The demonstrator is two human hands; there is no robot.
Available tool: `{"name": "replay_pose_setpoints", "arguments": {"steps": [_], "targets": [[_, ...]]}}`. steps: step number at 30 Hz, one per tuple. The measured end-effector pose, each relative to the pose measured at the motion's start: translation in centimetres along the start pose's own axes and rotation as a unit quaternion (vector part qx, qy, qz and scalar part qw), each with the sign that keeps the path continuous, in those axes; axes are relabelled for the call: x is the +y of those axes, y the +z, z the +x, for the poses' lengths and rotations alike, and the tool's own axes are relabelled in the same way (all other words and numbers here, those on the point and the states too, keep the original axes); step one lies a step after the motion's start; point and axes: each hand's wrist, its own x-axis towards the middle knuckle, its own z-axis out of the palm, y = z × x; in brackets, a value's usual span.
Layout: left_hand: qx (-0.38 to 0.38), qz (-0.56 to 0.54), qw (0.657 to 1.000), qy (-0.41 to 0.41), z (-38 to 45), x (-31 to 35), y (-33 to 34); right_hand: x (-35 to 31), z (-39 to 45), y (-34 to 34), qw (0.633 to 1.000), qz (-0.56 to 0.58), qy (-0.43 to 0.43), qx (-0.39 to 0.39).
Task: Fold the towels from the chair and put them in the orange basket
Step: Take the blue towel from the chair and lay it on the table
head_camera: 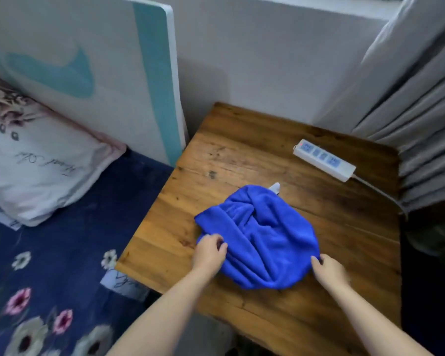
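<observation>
A crumpled bright blue microfibre towel (261,237) lies bunched on the worn brown wooden table (242,155), toward its near middle; both hands sit at the towel's near edge, one at each side. The left hand (210,253) has its fingers curled over the towel's near-left corner, pinching the cloth there; the right hand (329,272) grips the near-right edge, thumb and fingers closed on the fabric. The bulk of the towel spreads away from the hands toward the far side; its heap is roughly oval, with the long axis running from the near right to the far left, where a folded lip juts left; deep creases fan from between the hands toward the far edge. A small white tag (275,187) peeps out at the towel's far rim. Farther right on the table lies a white power strip with blue sockets (324,160), well apart from the towel, its cord trailing to the right edge. Left of the table are a dark blue flowered bedcover (62,253) and a white printed pillow (36,163); grey pleated curtains (421,111) hang at the far right.
</observation>
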Motion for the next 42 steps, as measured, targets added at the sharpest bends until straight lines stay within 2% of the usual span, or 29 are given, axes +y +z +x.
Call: {"name": "replay_pose_setpoints", "arguments": {"steps": [2,5,7,10,14,16,19,25,29,32,37,39,42], "targets": [[0.071,-0.019,0.997,-0.007,0.9,0.0,-0.2,0.6,-0.3,1.3,1.000,0.003,-0.003,-0.009],[0.131,-0.018,0.991,-0.010,2.6,0.6,-0.8,0.6,-0.9,3.0,1.000,0.013,-0.025,-0.012],[0.128,-0.016,0.992,-0.012,4.2,1.0,-1.0,0.5,-0.9,4.1,0.997,0.070,-0.013,0.001],[0.083,0.026,0.996,-0.002,6.3,1.5,-0.6,0.2,-0.5,5.1,0.977,0.201,0.043,0.062],[0.123,0.004,0.992,0.015,6.6,1.0,-0.3,-0.2,-0.2,5.2,0.954,0.293,0.039,0.057],[0.133,-0.031,0.990,0.017,6.2,0.5,-0.4,-0.1,0.0,5.0,0.965,0.260,0.008,0.047],[0.111,-0.044,0.993,-0.013,5.5,-0.1,-1.1,0.5,-0.2,4.4,0.988,0.144,-0.041,0.029],[0.078,0.011,0.997,-0.021,3.8,-1.5,-2.6,2.5,-1.2,2.7,0.993,0.093,-0.073,0.000],[0.033,0.049,0.998,-0.022,2.8,-1.4,-3.5,3.4,-1.2,1.9,0.995,0.007,-0.083,-0.058],[0.024,0.062,0.998,-0.016,2.3,-1.4,-3.9,3.4,-1.5,1.9,0.995,0.007,-0.048,-0.090],[0.045,0.033,0.998,-0.006,1.0,-1.5,-4.3,4.6,-2.4,3.0,0.996,0.056,-0.016,-0.066],[0.044,0.015,0.999,-0.009,0.5,-1.4,-4.3,4.7,-3.0,3.2,0.995,0.083,-0.030,-0.054],[0.038,0.003,0.999,-0.020,0.0,-1.0,-3.6,4.5,-3.6,3.2,0.992,0.095,-0.087,0.013]]}}
